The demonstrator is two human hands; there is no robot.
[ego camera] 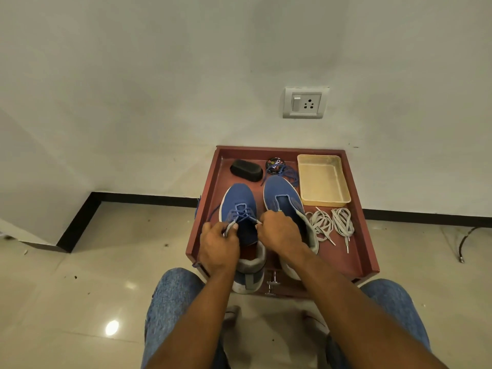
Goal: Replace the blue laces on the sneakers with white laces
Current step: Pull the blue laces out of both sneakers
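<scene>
On the red-brown wooden tray [356, 209], the person is unlacing the left blue knit sneaker [239, 206]; its twin, the right blue knit sneaker [279, 193], beside the grip, looks already stripped. The left hand [219, 246] and right hand [278, 233] are each pinching an end of the thin blue lace [241, 213]. Next, probably, pulling it through the remaining eyelets. Two flat white lace bundles [331, 222] are lying right of the grip.
</scene>
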